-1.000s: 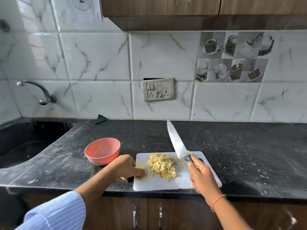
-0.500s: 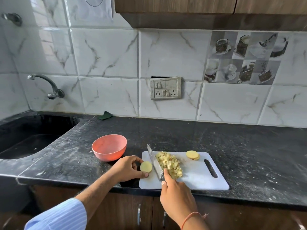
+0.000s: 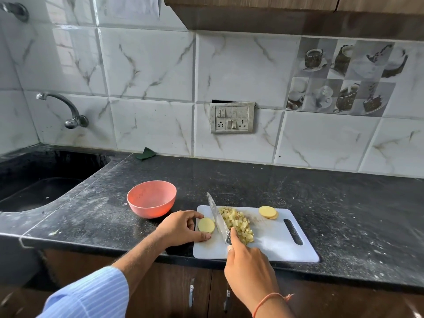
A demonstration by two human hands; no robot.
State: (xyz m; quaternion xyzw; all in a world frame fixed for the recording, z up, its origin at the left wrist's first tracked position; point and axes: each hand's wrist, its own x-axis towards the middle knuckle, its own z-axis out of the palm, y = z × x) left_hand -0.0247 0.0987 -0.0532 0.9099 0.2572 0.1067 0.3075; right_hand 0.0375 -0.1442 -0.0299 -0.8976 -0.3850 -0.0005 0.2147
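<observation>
Knife (image 3: 218,216) gripped (right), potato slice (image 3: 206,225) pinched (left)

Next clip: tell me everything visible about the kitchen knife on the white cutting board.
The broad steel kitchen knife has a long, pointed grey blade with a mottled sheen. Its handle is hidden inside the right hand, which grips it with the forefinger laid along the spine. The blade stands on edge on the white plastic cutting board, tip pointing away from the person, between the round pale-yellow slice that the left hand holds and the heap of yellow diced pieces, which it seems to touch.
</observation>
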